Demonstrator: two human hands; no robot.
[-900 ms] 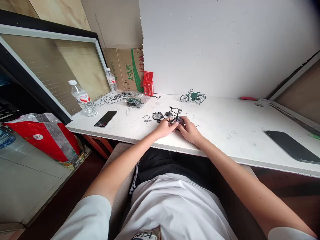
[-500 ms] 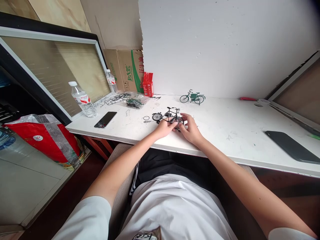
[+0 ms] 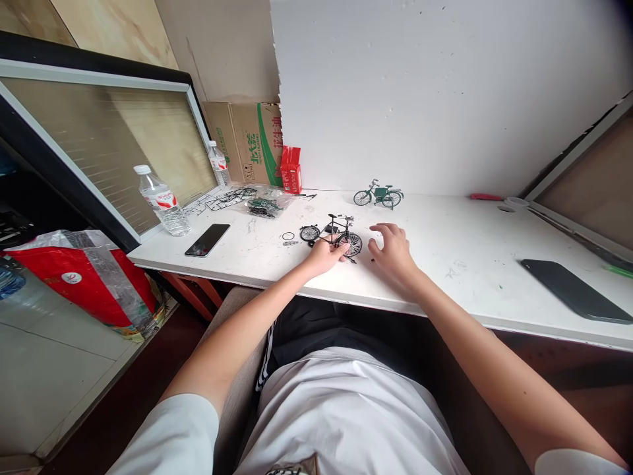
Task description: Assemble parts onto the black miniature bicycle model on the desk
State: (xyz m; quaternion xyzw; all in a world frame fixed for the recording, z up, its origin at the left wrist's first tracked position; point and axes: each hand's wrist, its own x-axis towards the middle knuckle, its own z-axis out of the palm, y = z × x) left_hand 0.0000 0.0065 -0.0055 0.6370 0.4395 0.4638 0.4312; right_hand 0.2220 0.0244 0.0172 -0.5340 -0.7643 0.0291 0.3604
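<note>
A black model bicycle (image 3: 341, 231) is held near its front wheel by my left hand (image 3: 324, 256), fingers closed around the lower frame. To its right, my right hand (image 3: 394, 254) hovers just over the table, fingers apart and holding nothing. A tiny dark piece lies under its thumb. Left of the bicycle lie a loose spoked wheel (image 3: 310, 233), a thin black ring (image 3: 287, 236) and a small part (image 3: 290, 243). Some dark parts behind my left hand are partly hidden.
On the white table (image 3: 459, 264) a green model bicycle (image 3: 378, 195) stands at the back. Leftward are a plastic bag of parts (image 3: 267, 203), black part frames (image 3: 230, 198), a phone (image 3: 208, 239) and a water bottle (image 3: 161, 201). A dark flat case (image 3: 576, 290) lies right.
My right hand has let go of the bicycle's front wheel and moved right, its fingers now apart. My left hand keeps its hold. The whole view has shifted slightly.
</note>
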